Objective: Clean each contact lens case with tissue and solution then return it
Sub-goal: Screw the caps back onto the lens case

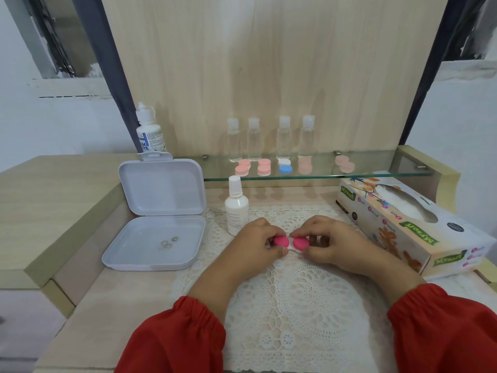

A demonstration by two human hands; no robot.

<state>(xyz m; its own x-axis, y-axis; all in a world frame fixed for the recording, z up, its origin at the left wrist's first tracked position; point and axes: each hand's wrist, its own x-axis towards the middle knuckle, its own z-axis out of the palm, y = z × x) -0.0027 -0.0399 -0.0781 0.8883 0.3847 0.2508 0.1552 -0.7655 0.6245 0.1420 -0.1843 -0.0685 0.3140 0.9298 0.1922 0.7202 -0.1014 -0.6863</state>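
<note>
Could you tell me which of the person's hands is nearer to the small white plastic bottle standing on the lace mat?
Left. The left hand sits just right of the small white plastic bottle, almost touching; the right hand is farther right, beyond the pink lens case.

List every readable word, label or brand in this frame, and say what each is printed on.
"Mysoft": tissue box, on green banners, upside down on the near face.
"Soft Facial Tissue": same box, upside down.
"EYE": solution bottle; the letters above it are partly hidden.
White spray bottle: fine print, too small to read.

Pale wood desk [53, 211] with upright back panel [269, 76], glass shelf [376, 170], white walls [53, 125] either side.
</note>
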